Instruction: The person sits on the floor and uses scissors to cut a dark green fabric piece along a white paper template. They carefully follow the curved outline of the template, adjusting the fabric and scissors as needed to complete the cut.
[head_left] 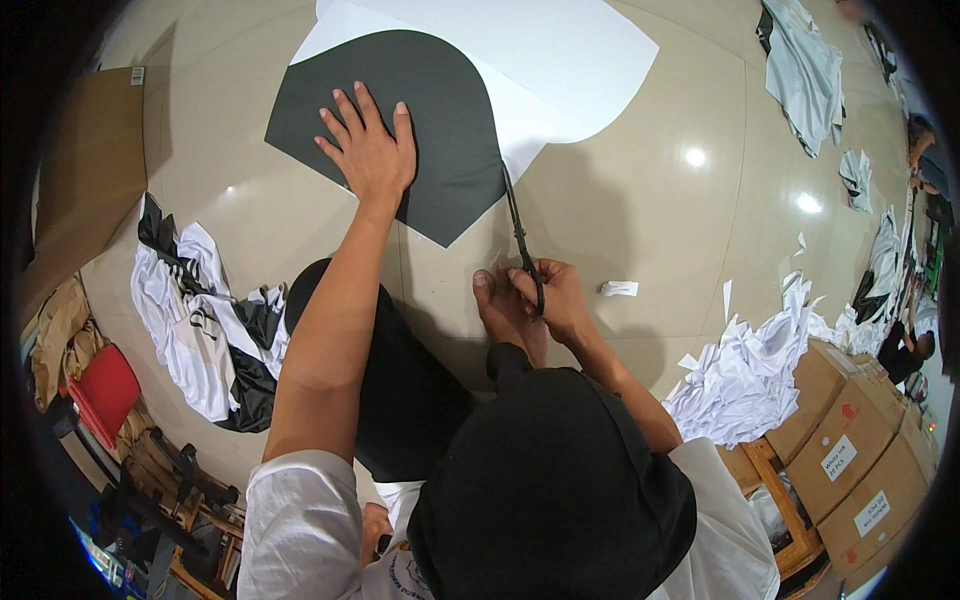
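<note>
My left hand point(370, 145) lies flat with its fingers spread on a dark grey sheet point(440, 120), which has a rounded top and a pointed lower corner. Under and beyond it, white sheet material point(570, 70) spreads over the floor. My right hand point(558, 298) grips a pair of black scissors point(518, 228) by the handles. The blades point away from me and meet the right edge of the dark sheet, near where the white shows beside it. Whether the blades are parted is too fine to see. A bare foot point(508, 315) rests just left of my right hand.
White and black cloth point(190, 310) lies heaped at left, below a cardboard box point(90, 150). White scraps point(750, 375) pile up at right beside stacked cartons point(850, 440). A small white piece point(619, 289) lies on the tiled floor. Grey cloth point(805, 75) and other people are at far right.
</note>
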